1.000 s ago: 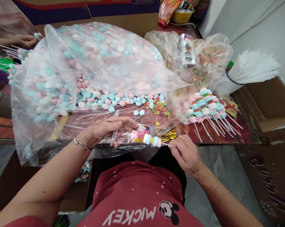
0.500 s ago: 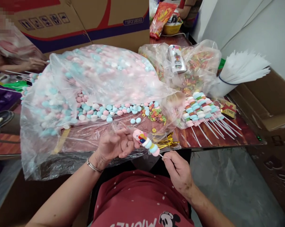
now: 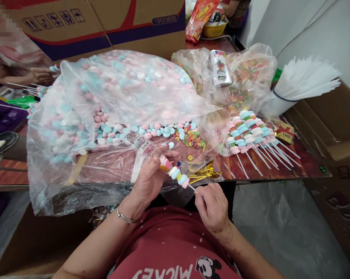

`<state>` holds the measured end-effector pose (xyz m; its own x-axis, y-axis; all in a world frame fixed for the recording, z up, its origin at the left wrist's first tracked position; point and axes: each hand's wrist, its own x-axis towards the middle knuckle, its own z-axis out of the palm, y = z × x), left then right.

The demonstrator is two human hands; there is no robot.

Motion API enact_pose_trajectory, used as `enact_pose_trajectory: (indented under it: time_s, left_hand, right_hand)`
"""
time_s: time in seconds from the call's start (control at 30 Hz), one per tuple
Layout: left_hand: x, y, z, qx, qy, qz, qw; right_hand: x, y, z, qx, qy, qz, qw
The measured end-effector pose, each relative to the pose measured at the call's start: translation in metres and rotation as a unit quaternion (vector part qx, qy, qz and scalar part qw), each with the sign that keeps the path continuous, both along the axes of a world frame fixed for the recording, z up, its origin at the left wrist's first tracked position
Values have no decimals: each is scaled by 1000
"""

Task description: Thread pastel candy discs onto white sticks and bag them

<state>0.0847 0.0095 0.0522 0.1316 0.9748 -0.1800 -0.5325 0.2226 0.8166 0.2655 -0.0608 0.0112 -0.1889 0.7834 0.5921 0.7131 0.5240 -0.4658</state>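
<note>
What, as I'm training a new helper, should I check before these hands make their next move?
1. Slim white stick gripped: ok, the bare right hand pinches it.
2. Pink, white, blue and yellow-green skewered sweets stacked on the stick: ok.
3. Printed, pink-patterned plastic wrapper within reach: ok, at the bare left hand.
4. Stack's far end fully inside the wrapper: cannot tell.
5. Left hand clear of the loose pale-blue disc-shaped sweet: not ok, it lies close by.
6. Shiny gold strips near: ok, just beyond the right hand.
</note>
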Motion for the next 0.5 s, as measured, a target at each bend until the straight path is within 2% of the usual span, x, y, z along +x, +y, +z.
enact_pose_trajectory:
  time_s: [0.1, 0.27, 0.33, 0.37, 0.4, 0.43, 0.47, 0.5]
  left_hand:
    - [5, 3, -1, -38, -42, 49, 997]
    - [13, 5, -2, -86, -131, 45, 987]
    - [16, 5, -4, -78, -152, 37, 985]
    - [17, 5, -5, -75, -156, 32, 984]
    - [17, 5, -6, -73, -156, 26, 985]
    - [17, 6, -7, -71, -152, 19, 986]
    - [17, 6, -7, -71, -145, 12, 987]
    - [18, 6, -8, -71, -137, 3, 988]
  right_hand:
    - [-3, 2, -2, 10, -11, -1, 1000]
    - [-11, 4, -9, 21, 4, -15, 1000]
    - [-14, 3, -11, -16, 55, -11, 998]
    - [-16, 2, -11, -59, 97, -4, 994]
    - [-17, 1, -12, -121, 151, 6, 981]
    - [-19, 0, -12, -198, 215, 19, 956]
    - [-21, -1, -11, -279, 285, 35, 916]
    - [-23, -1, -11, -353, 357, 49, 864]
